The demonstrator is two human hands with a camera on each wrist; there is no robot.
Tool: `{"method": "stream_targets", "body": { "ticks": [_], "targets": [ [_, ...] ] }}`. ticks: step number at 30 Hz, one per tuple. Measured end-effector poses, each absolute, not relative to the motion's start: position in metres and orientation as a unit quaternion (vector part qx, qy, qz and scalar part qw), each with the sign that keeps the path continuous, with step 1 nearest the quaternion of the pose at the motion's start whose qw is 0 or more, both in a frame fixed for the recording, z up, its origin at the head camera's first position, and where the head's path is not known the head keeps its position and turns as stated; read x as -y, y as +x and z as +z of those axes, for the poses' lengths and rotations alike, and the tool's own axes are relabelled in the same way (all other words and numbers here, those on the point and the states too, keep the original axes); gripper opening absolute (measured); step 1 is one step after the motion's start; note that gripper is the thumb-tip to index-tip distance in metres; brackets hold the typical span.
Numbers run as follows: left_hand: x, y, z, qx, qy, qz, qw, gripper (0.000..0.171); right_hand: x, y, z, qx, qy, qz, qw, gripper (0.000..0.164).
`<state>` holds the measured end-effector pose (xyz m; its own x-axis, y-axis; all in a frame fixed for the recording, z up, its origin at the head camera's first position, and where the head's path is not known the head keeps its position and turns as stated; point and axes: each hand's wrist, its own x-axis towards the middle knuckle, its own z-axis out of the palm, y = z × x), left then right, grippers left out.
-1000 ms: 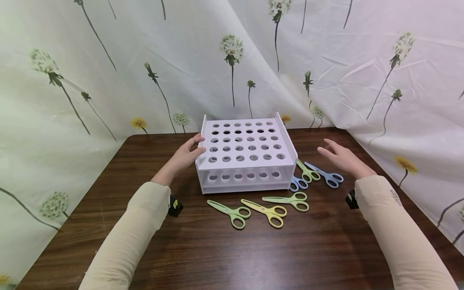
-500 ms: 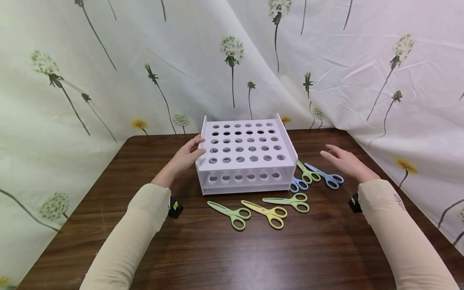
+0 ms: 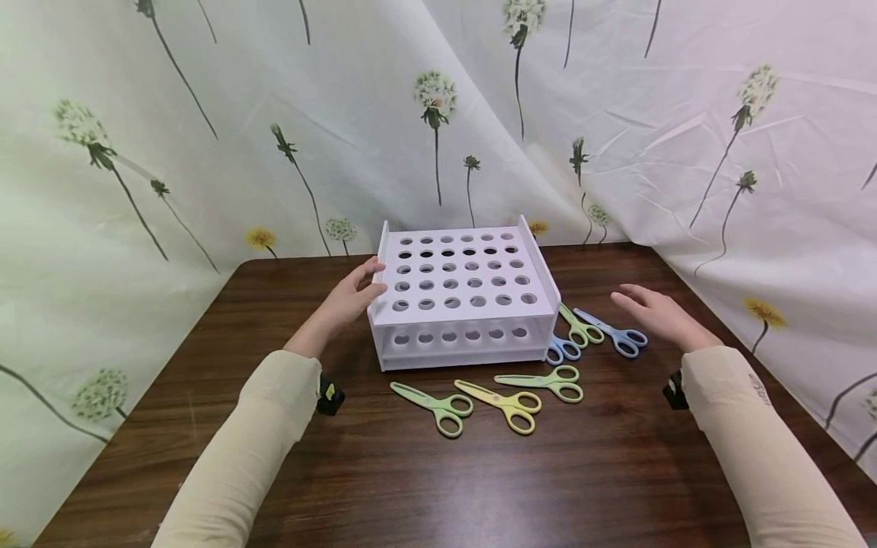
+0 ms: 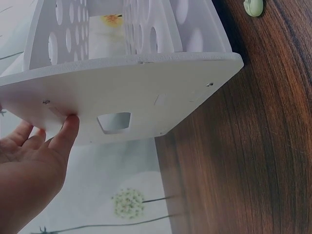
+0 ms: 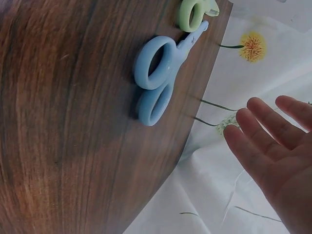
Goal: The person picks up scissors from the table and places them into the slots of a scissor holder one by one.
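The writing on the right sleeve [image 3: 760, 426] is blurry. On the brown table [image 3: 411, 487], yellow scissors [image 3: 498, 396] and 2 green ones [image 3: 430, 400] lie before the white rack [image 3: 463, 292]. The left hand [image 3: 345, 297] still touches its left side, fingers loose. The right hand [image 3: 659, 310], loose and empty, moved back, near blue scissors [image 3: 612, 330]. Flowery cloth [image 3: 370, 106] hangs behind.

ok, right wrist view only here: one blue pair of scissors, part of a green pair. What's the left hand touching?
Observer: The left hand is touching the side of the white rack.
Operator: Any yellow scissors?
Observer: One yellow pair, lying on the table in front of the rack.
Operator: Another blue?
Observer: Yes, a second blue pair, partly hidden by the rack at its right front corner in the head view.
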<state>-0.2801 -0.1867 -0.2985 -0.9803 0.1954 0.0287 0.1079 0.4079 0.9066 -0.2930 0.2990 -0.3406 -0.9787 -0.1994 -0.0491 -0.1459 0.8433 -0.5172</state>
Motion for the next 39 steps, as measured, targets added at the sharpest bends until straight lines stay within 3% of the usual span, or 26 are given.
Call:
{"method": "stream_targets", "body": {
  "ticks": [9, 39],
  "targets": [
    [0.195, -0.296, -0.318, -0.842, 0.097, 0.531, 0.030, 0.047, -0.304, -0.293, -0.349, -0.960, -0.082, -0.262, 0.048, 0.079],
    [0.196, -0.295, -0.321, -0.834, 0.106, 0.541, 0.026, 0.046, -0.315, -0.287, -0.367, -0.957, -0.065, -0.274, 0.068, 0.083]
  ]
}}
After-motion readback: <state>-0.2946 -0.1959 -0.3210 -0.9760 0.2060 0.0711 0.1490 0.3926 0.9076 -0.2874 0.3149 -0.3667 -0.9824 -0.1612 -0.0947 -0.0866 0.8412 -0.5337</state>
